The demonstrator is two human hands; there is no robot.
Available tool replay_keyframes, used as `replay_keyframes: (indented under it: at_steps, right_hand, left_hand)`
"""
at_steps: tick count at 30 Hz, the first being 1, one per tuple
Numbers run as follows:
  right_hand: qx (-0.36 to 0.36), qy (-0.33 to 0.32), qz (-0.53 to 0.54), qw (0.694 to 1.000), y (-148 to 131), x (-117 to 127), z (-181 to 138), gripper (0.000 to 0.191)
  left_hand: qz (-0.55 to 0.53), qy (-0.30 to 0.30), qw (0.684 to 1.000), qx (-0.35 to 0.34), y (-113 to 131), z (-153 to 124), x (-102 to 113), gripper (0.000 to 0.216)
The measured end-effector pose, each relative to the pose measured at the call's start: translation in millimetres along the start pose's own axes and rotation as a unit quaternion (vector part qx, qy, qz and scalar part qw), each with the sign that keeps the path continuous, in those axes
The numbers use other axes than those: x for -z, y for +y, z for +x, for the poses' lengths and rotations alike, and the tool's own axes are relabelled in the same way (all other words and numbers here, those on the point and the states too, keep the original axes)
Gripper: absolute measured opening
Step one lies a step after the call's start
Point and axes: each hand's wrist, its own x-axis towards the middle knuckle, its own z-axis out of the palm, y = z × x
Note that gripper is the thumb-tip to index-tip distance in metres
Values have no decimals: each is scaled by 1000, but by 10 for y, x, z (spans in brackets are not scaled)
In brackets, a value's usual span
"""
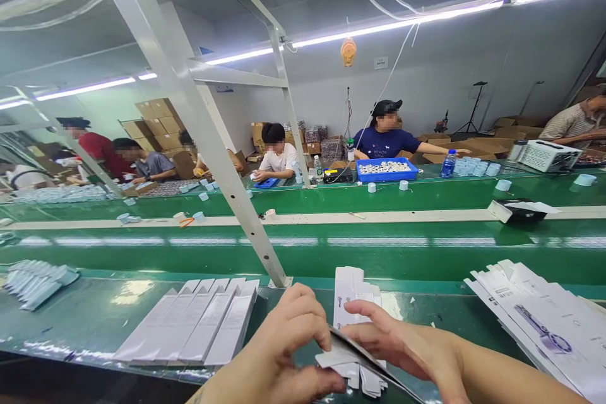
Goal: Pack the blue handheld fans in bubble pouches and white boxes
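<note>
My left hand [296, 347] pinches the end of a folded cardboard box [348, 353], with its thumb below and fingers above. The box is seen nearly edge-on, grey-white with flaps sticking out at the near end. My right hand [402, 344] lies along the other side of this box, its fingers stretched out and apart; whether they touch it is hard to see. Under and behind both hands, flat white printed boxes [348, 284] lie on the green bench, partly covered.
White boxes [189, 322] lie in an overlapping row at left, beside light-blue pieces [40, 281]. Flat printed cartons [534, 322] are stacked at right. A metal post [227, 189] rises from the bench. Across the green conveyor [402, 259], several people sit near a blue tray [386, 170].
</note>
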Motion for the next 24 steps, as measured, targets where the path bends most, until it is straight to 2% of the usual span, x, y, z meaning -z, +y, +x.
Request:
replay_keyframes:
  at_steps: [3, 5, 7, 10, 11, 13, 15, 17, 18, 19, 22, 23, 24]
  right_hand:
    - [0, -5, -13, 1000, 0, -25, 16, 169]
    - [-7, 0, -34, 999, -18, -13, 25, 166]
    - [-16, 35, -56, 998, -66, 11, 12, 160]
    - [-17, 84, -73, 994, -177, 59, -51, 146]
    - [-10, 86, -73, 994, -214, 75, -74, 144]
    - [5, 77, -69, 995, -263, 105, -92, 140]
    - [15, 62, -68, 996, -264, 129, -57, 141]
    - [16, 34, -83, 996, -217, 152, 22, 147]
    - [11, 18, -96, 995, -182, 163, 65, 150]
    - [6, 5, -111, 994, -145, 172, 99, 153]
    - [12, 0, -174, 985, -83, 154, 102, 153]
    - [29, 20, -212, 977, -95, 121, 67, 144]
    - [50, 56, -263, 962, -126, 72, 20, 129]
  left_hand:
    - [68, -101, 991, 49, 128, 55, 103, 16]
    - [97, -123, 986, 63, 192, 68, 159, 23]
    - [99, -133, 983, 74, 203, 55, 213, 28]
    - [13, -160, 983, 93, 69, 15, 283, 21]
    - [-52, -147, 983, 96, -15, 7, 284, 28]
    - [-211, -74, 970, 100, -205, 13, 207, 60]
    - [-353, 6, 928, 116, -362, 39, 5, 87]
    - [-474, -14, 865, 161, -427, 67, -276, 93]
    - [-513, -29, 838, 186, -424, 74, -416, 91]
    - [-527, -33, 825, 201, -403, 76, -537, 85]
    - [-469, 29, 856, 217, -307, 52, -731, 48]
    - [-458, 61, 856, 233, -282, 41, -746, 37]
    - [-468, 98, 839, 258, -265, 31, -750, 32]
